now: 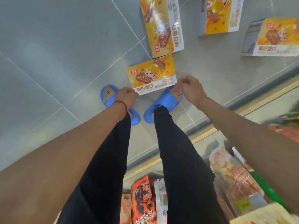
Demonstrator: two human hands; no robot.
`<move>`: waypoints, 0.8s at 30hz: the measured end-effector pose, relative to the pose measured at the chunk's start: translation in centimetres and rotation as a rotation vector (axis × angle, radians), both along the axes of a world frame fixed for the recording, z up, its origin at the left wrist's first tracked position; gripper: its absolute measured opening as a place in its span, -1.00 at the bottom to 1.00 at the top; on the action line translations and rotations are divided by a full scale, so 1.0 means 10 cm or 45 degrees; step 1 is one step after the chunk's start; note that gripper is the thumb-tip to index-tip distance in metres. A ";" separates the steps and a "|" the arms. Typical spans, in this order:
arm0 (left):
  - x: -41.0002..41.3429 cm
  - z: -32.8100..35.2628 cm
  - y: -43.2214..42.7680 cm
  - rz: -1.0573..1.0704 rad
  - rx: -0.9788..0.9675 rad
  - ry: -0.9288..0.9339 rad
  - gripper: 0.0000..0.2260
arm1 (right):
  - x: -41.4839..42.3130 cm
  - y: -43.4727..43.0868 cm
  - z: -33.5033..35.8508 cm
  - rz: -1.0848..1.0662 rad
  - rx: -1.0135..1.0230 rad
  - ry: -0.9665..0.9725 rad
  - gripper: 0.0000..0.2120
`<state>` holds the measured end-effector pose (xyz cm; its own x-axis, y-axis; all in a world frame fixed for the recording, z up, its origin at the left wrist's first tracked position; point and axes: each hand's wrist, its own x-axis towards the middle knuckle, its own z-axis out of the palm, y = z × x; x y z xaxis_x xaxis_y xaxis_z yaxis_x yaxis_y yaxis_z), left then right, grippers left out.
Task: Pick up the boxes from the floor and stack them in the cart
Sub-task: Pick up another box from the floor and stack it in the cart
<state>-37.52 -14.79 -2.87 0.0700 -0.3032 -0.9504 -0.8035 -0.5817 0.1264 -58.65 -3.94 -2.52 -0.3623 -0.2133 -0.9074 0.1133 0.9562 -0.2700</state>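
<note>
Head view, floor of grey tiles (56, 62): four flat yellow-and-white boxes lay scattered face up, apparently loose stock awaiting collection; the nearest box (151, 74) sat just ahead of the person's blue slippers (163, 101), its white lower edge towards the toes, a placement that suited a two-handed lift from a bend; a second box (161, 25) lay beyond it, touching or nearly touching its far edge; a third box (221, 15) and a fourth box (275, 38) lay towards the upper right edge of the floor, well apart from the feet.

Left hand (127, 96), red cord at the wrist: fingers curled shut, pinching the nearest box's lower left corner.

Right hand (188, 87): fingers likewise curled, closed at the lower right corner; whether the box had left the floor could not be told.

Cart: not identifiable; packaged goods (144, 202) showed blurred along the bottom edge.
</note>
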 end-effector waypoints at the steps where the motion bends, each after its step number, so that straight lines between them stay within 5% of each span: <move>1: 0.00 -0.18 -0.01 0.011 -0.013 -0.002 -0.73 | -0.01 -0.03 -0.21 0.013 0.007 0.003 -0.76; 10: -0.10 -1.91 -0.24 0.433 -0.281 -0.002 -0.34 | 0.06 -0.23 -1.86 -0.303 -0.071 0.114 -0.74; 14: -0.04 -2.57 -0.20 0.697 -0.164 0.023 0.00 | 0.04 -0.34 -2.26 -0.356 -0.154 0.008 -0.49; 18: -0.17 -2.34 -0.21 0.960 -0.090 0.136 -0.46 | 0.05 -0.37 -2.30 -0.353 -0.167 -0.029 -0.35; 24: -0.13 -1.80 -0.17 0.951 -0.002 0.198 -0.68 | 0.19 -0.20 -1.71 -0.393 -0.042 0.004 -0.37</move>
<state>-38.82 -16.48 -20.84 0.1226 -0.2292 -0.9656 -0.1691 -0.9636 0.2073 -56.70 -5.95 -19.62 -0.4173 -0.1216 -0.9006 0.3964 0.8674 -0.3008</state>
